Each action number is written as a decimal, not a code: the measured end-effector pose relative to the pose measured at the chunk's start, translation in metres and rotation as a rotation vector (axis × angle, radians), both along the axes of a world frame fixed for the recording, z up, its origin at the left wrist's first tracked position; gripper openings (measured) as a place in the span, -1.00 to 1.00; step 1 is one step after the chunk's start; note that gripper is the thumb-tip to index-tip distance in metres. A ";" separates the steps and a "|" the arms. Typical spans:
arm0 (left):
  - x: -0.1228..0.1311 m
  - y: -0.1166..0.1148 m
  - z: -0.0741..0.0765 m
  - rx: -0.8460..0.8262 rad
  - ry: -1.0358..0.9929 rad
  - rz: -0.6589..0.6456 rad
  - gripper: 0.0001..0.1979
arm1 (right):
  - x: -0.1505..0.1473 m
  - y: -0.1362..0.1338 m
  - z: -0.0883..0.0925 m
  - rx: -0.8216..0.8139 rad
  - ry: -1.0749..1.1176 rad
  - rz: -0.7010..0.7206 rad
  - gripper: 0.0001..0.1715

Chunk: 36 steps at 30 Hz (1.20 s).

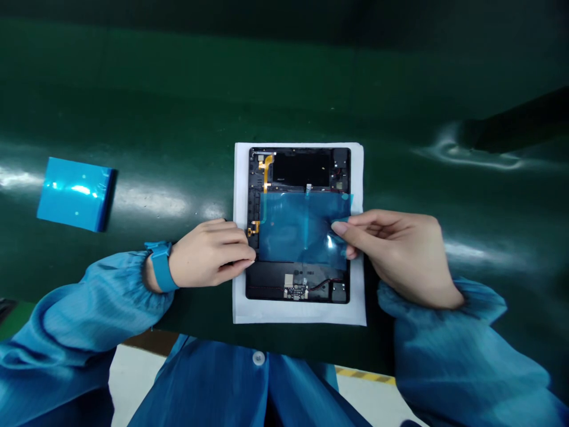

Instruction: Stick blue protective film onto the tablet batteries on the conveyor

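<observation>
An opened black tablet chassis point(299, 163) lies on a white sheet point(358, 296) on the green belt, with its circuit parts and an orange flex cable point(265, 172) showing. A translucent blue film point(297, 228) covers its middle. My left hand point(208, 252), fingers closed together, pinches the film's left edge at the chassis side. My right hand point(395, 249) pinches the film's right edge between thumb and fingers. Both sleeves are blue, and a blue wrist strap point(160, 265) sits on my left wrist.
A separate blue film sheet point(74, 193) lies on the green conveyor belt point(178, 118) at the left. The belt's near edge runs just above my blue coat, with pale floor and a yellow stripe point(364, 375) below it.
</observation>
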<state>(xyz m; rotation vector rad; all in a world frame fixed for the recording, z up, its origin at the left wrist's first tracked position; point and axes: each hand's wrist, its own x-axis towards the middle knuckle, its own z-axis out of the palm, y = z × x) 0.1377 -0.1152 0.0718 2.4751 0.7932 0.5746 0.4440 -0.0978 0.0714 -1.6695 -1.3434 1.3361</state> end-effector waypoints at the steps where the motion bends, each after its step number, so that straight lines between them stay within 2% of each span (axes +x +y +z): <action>1: 0.000 0.000 0.000 0.000 0.000 -0.001 -0.86 | 0.000 0.000 0.001 0.001 -0.003 0.003 -0.75; 13: -0.001 0.000 0.000 -0.017 0.008 -0.001 -0.88 | -0.001 0.000 0.002 -0.006 0.011 -0.004 -0.72; 26: 0.000 -0.001 0.000 -0.033 0.013 -0.002 -0.91 | -0.001 -0.001 0.002 0.067 0.010 0.014 -0.77; 30: 0.000 -0.001 0.001 -0.028 0.012 0.003 -0.89 | -0.001 0.000 0.003 0.064 0.037 0.023 -0.71; 34: 0.003 0.003 0.010 0.090 0.106 0.078 -0.81 | -0.003 0.000 0.001 0.102 0.116 0.000 -0.60; 36: 0.007 0.007 0.016 0.201 0.218 0.095 -0.75 | -0.004 0.001 -0.001 0.183 0.137 -0.066 -0.63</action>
